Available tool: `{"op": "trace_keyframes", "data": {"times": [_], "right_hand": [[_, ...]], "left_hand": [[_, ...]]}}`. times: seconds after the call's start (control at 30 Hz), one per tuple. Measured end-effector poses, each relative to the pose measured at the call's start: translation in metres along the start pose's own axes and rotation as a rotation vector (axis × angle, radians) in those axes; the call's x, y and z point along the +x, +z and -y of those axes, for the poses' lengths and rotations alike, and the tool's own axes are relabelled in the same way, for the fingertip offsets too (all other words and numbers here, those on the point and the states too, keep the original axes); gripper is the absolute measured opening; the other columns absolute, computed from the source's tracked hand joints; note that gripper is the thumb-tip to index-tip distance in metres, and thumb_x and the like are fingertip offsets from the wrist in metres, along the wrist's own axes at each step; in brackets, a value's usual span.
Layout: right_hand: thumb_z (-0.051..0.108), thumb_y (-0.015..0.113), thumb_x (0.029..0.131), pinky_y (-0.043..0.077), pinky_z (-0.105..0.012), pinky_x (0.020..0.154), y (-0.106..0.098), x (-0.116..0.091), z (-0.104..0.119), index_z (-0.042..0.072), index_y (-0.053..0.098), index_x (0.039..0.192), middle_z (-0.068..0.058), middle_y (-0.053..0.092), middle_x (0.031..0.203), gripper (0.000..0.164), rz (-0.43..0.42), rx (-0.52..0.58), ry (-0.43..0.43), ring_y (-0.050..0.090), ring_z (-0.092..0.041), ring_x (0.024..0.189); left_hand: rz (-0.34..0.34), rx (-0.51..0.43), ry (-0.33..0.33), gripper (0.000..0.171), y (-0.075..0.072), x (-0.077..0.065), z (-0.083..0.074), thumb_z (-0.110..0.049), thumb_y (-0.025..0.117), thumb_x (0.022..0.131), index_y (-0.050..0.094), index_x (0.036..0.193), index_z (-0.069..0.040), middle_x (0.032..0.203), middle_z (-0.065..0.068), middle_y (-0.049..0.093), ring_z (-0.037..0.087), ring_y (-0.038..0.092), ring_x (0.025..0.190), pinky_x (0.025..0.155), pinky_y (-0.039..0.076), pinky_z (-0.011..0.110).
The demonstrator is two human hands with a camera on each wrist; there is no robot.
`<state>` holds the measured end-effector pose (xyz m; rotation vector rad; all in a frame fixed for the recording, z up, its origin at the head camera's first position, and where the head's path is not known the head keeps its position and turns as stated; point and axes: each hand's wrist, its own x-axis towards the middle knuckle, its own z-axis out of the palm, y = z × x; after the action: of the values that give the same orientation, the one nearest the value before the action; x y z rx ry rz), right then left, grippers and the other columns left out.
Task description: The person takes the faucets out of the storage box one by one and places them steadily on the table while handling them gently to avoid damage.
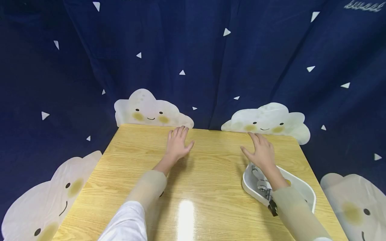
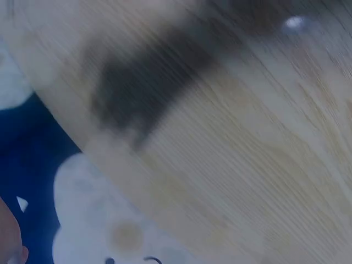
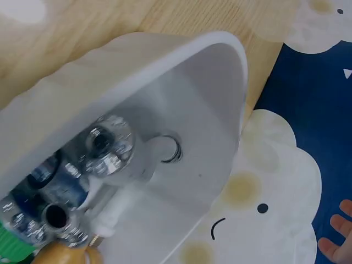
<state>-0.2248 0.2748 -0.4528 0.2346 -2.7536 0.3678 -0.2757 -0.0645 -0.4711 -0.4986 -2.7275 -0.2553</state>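
Note:
My left hand (image 1: 178,144) is held over the far middle of the wooden table (image 1: 211,187), fingers spread and nothing in it. Only a bit of that hand shows at the left wrist view's lower left edge. The right hand (image 1: 261,152), thumb apart and fingers extended, also holds nothing and hovers by the far end of a white plastic bin (image 1: 312,201). Inside the bin lie shiny metal pipe-like fittings (image 3: 110,146), an orange-yellow piece (image 3: 63,254) and a green piece (image 3: 14,245). My right forearm hides part of the bin in the head view.
A dark blue curtain (image 1: 199,40) with white triangles and smiling clouds hangs behind and beside the table. Something black (image 1: 272,208) sticks out over the bin's near rim beside my right sleeve. Glare lies on the near tabletop.

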Motion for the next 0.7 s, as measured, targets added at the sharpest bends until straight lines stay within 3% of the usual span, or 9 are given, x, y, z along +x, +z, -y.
{"op": "trace_keyframes", "data": {"times": [0.33, 0.7], "right_hand": [[0.039, 0.06, 0.081, 0.031, -0.061, 0.088, -0.025, -0.039, -0.02, 0.009, 0.038, 0.135, -0.026, 0.043, 0.125, 0.066, -0.051, 0.038, 0.06, 0.04, -0.045, 0.112], [0.028, 0.063, 0.08, 0.032, -0.059, 0.088, -0.036, -0.084, -0.05, 0.007, 0.037, 0.135, -0.026, 0.044, 0.126, 0.064, -0.104, 0.045, 0.243, 0.04, -0.045, 0.113]], "left_hand": [[-0.052, -0.08, 0.106, 0.056, 0.011, -0.01, -0.045, -0.047, 0.046, 0.084, 0.046, 0.127, -0.012, 0.124, 0.004, 0.047, 0.021, 0.042, 0.114, 0.096, 0.032, 0.04], [-0.003, -0.111, 0.17, 0.054, 0.028, -0.021, -0.09, -0.049, 0.044, 0.085, 0.048, 0.126, -0.014, 0.122, 0.001, 0.05, 0.019, 0.046, 0.112, 0.096, 0.035, 0.038]]}}
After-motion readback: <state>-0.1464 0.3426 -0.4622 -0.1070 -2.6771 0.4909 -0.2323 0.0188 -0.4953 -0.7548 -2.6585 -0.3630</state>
